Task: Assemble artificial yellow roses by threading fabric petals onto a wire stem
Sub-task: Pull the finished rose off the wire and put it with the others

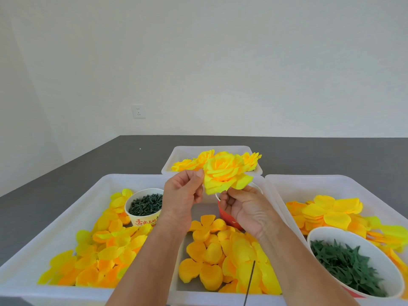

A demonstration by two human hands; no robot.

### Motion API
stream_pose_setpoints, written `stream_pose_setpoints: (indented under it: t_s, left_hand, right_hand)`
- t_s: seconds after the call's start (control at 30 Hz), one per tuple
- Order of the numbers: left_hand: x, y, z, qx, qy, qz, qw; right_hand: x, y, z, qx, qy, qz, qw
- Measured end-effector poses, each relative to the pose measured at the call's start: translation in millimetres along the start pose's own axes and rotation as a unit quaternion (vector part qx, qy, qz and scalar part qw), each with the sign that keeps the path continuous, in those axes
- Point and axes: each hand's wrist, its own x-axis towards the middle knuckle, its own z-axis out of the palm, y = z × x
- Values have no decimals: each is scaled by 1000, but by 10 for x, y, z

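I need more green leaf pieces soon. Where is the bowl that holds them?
In the head view, the bowl of green leaves sits at the lower right, inside the right-hand white tray, just in front of a pile of yellow petals.

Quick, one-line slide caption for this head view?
Both hands, left hand and right hand, hold a nearly finished yellow rose above white trays of loose petals.

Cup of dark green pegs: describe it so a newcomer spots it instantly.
Start at the large white tray on the left, full of loose yellow petals. At its far end stands a white paper cup with red lettering, filled with short dark green pegs. The bowl on the right holds flat green leaves instead.
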Motion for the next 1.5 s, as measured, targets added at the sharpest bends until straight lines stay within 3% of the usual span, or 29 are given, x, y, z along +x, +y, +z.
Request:
stream_pose_setpoints:
  t_s: [0.13,0.43,0.63,0.77,0.93,1.27,1.5]
  left_hand:
    - [-25,4,19,34,-20,0,999]
    - [23,-19,-27,-19,-40,-64,997]
    - [13,-94,-26,141,4,19,990]
    - [5,-35,-28,2,-18,-64,998]
    - [0,14,-45,-53,-75,-133,987]
    - [30,-8,-67,-136,-76,-95,983]
    - [54,-3,-95,-127,8,-109,986]
  right_hand:
    - [-3,-16,3,13,8,-15,1000]
    - [15,-6,-31,0,1,-59,998]
    - [2,-44,-70,-83,-23,-134,987]
    - [16,-30,-68,-100,-17,-145,984]
    - [13,-33,-65,-105,-3,-144,984]
    - [-45,-24,-65,-142,-52,-125,981]
    - [-87,47,-67,-276,-36,-153,948]
